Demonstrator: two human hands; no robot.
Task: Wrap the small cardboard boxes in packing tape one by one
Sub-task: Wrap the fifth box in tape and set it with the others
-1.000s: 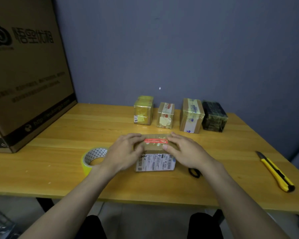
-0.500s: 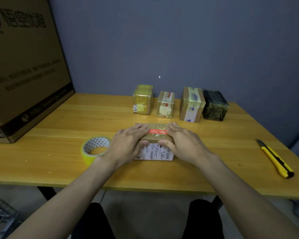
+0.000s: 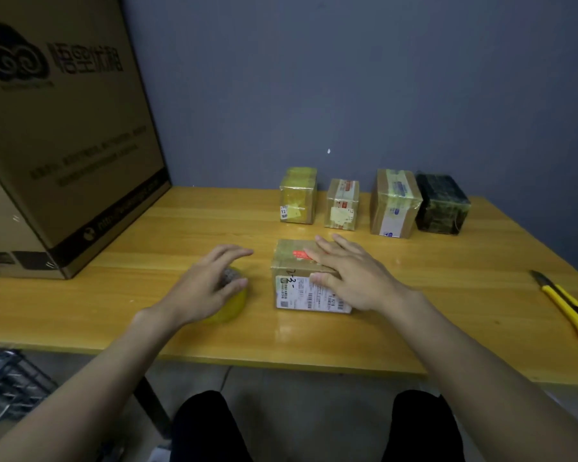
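Now my right hand point(image 3: 351, 278) lies flat, fingers straight, on the labelled cardboard box point(image 3: 301, 281) mid-tabletop point(image 3: 414, 311), while my left hand point(image 3: 207, 288) spreads open over the yellow tape roll point(image 3: 232, 305).

yellow tape roll point(image 3: 235, 306), black box point(image 3: 442, 205)
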